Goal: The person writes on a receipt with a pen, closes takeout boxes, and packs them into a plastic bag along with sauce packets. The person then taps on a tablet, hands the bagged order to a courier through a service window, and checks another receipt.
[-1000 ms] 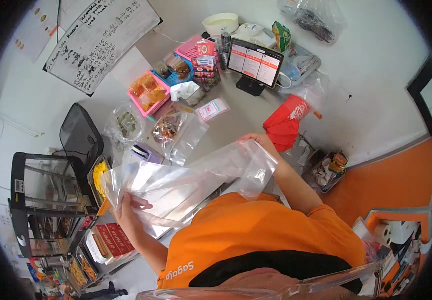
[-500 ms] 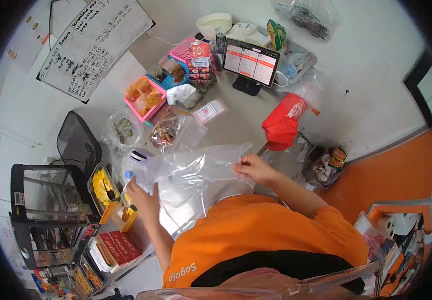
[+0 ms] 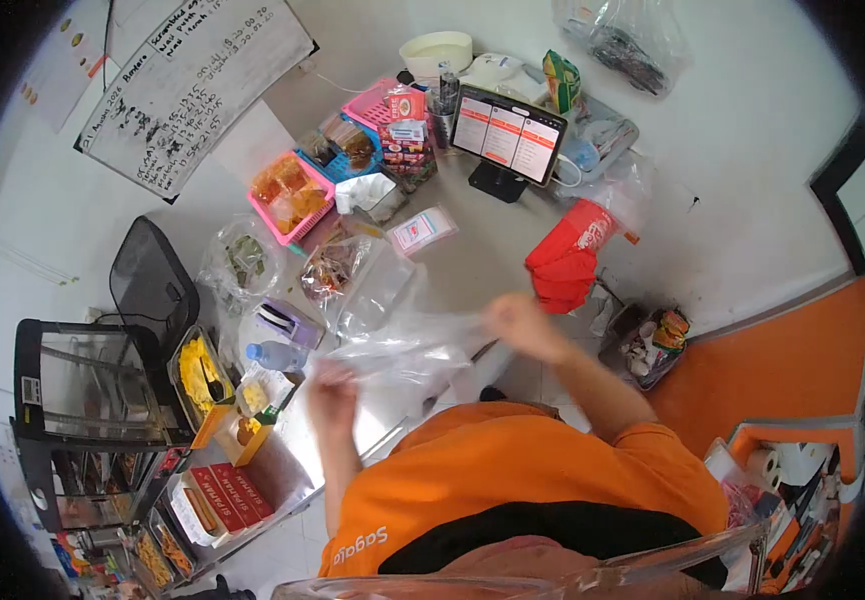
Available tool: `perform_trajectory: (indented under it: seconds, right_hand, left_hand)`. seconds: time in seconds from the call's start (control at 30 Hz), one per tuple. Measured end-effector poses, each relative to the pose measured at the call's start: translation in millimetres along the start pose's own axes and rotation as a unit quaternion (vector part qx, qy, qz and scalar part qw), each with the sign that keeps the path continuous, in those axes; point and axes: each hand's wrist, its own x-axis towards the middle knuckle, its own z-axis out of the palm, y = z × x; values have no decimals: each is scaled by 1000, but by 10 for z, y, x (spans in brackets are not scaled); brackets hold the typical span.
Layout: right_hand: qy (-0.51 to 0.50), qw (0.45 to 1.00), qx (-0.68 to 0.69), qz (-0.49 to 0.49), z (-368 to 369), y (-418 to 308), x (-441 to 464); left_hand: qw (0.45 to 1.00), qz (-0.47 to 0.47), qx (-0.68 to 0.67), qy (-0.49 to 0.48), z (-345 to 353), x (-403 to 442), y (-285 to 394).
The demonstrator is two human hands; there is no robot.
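A clear plastic bag (image 3: 403, 350) is stretched and bunched between my two hands over the near edge of the table. My right hand (image 3: 528, 325) is closed on its right end, smeared by motion. At the bag's left end is my left hand (image 3: 334, 392), also blurred, its fingers curled in on the plastic. Just beyond my left hand stand a water bottle with a blue cap (image 3: 275, 355) and a purple box (image 3: 291, 322). Behind the bag, a bag of dark red food (image 3: 331, 272) lies beside another clear plastic bag (image 3: 378, 290).
A tablet on a stand (image 3: 508, 135) shows orange-and-white panels. Red plastic bags (image 3: 565, 260) hang at the table's right, above a waste bin (image 3: 648, 350). Pink basket (image 3: 293, 197), yellow food tray (image 3: 198, 370) and glass display warmer (image 3: 98, 385) are at left.
The bag, spread wide before, is now pulled into a narrow band. My left hand has moved right and closed from spread fingers; my right hand has shifted slightly right.
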Motion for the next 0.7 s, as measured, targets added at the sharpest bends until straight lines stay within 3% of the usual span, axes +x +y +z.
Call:
perform_trajectory:
  seconds: [0.03, 0.07, 0.13, 0.17, 0.2, 0.23, 0.27, 0.33, 0.37, 0.47, 0.7]
  right_hand:
    - [65, 997, -39, -1, -326, 182, 85]
    - [84, 992, -97, 4, -664, 312, 140]
    - [0, 986, -163, -16, -959, 329, 232]
    - [-72, 994, -83, -10, -1030, 336, 354]
    - [-143, 990, 0, -3, -1111, 345, 517]
    - [-212, 974, 82, 4, -1196, 329, 699]
    - [-164, 986, 15, -29, -1236, 301, 934]
    - [-23, 976, -191, -100, -1305, 385, 1560]
    - [72, 934, -322, -135, -1316, 550, 1891]
    - [120, 848, -516, -20, -1351, 571, 2460]
    - [155, 823, -546, -21, -1459, 790, 2888]
  left_hand:
    - [997, 6, -65, 30, -355, 61, 263]
    - [995, 44, -38, 86, -167, -85, 375]
    - [968, 107, 32, 225, 433, -401, 490]
    - [937, 213, 183, 208, 383, -444, 490]
    - [873, 311, 329, 183, 290, -526, 499]
    - [906, 282, 276, 152, 257, -583, 570]
    - [876, 334, 278, 208, 283, -530, 544]
    - [897, 267, 330, 123, 237, -566, 666]
    - [893, 264, 349, 102, 256, -548, 622]
    - [876, 237, 420, 22, 337, -504, 504]
    - [892, 173, 412, 76, 267, -529, 373]
